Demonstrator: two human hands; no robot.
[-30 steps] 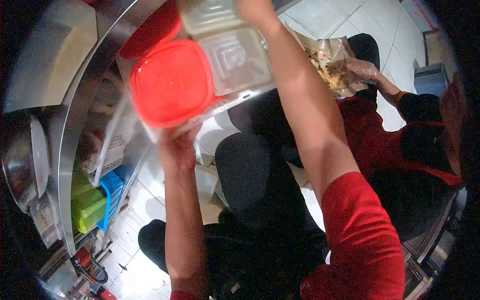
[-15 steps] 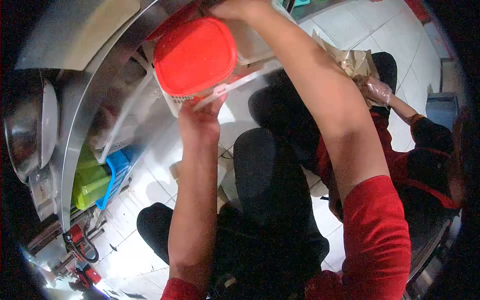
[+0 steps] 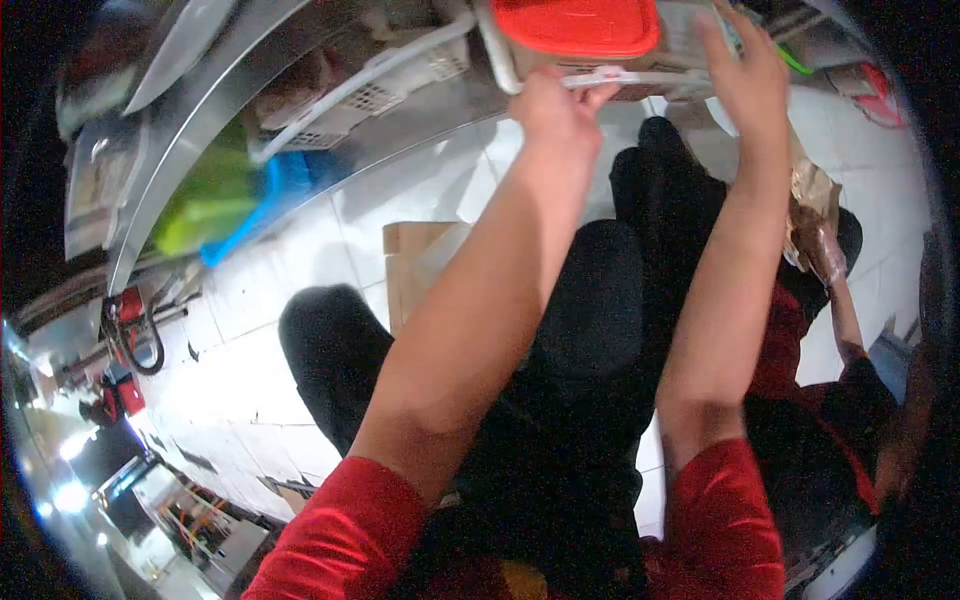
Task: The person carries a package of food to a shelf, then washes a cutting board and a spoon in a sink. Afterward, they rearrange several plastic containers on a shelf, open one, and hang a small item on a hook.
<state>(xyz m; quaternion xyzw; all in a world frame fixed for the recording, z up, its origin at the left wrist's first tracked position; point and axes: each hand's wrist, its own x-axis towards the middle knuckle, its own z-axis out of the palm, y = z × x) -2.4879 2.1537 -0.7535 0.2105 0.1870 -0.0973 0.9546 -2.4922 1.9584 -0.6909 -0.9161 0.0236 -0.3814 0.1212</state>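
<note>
A white plastic basket (image 3: 655,78) sits at the top of the view on the metal shelf. Inside it is a container with a red lid (image 3: 580,22). My left hand (image 3: 560,108) is closed on the basket's front rim, near its left corner. Beside the basket's right end, my right hand (image 3: 750,80) is raised with thumb and fingers apart. Something pale and teal shows behind those fingers, too blurred to name.
Left of the basket stand another white basket (image 3: 365,85), a green bin (image 3: 205,205) and a blue basket (image 3: 262,212). A co-worker's gloved hand (image 3: 822,250) holds a brown paper bag (image 3: 815,190) at right. A wooden block (image 3: 405,265) lies on the white tiles.
The view has swung, so the basket and red lid now appear higher and further right. My right hand, formerly reaching over behind the lid, is now at the basket's right end.
</note>
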